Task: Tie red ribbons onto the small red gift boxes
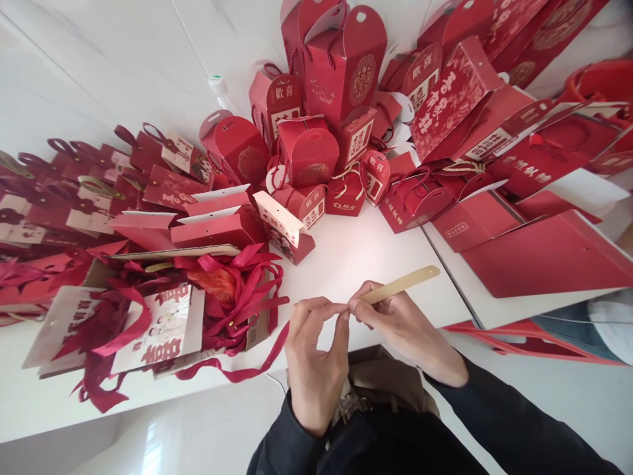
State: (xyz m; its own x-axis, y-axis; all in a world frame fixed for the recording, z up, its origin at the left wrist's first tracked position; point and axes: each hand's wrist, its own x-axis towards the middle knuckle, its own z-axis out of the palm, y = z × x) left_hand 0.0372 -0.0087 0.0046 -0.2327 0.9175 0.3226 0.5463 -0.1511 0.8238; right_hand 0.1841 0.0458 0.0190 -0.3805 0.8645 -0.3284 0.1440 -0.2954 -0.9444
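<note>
In my right hand (395, 323) is a flat gold strap (408, 282), gripped near its lower end between thumb and fingers. Its rounded free end, with a small hole, points to the upper right. My left hand (316, 349) is closed in a pinch, its thumb and forefinger meeting the right fingertips. Whatever lies between the left fingertips is too small or hidden to make out. Both hands are held above the front edge of the white table (366, 244). Left of them, a box (257, 330) holds dark red ribbons and straps (247, 277), and one ribbon trails towards my left hand.
Red gift boxes (309, 155) with cord handles crowd the back. Small strapped bags (99, 198) stand in rows at left. Printed cards (158, 323) lie on the ribbon box. Larger red folded boxes (548, 257) rest at right, above a red stool (524, 340).
</note>
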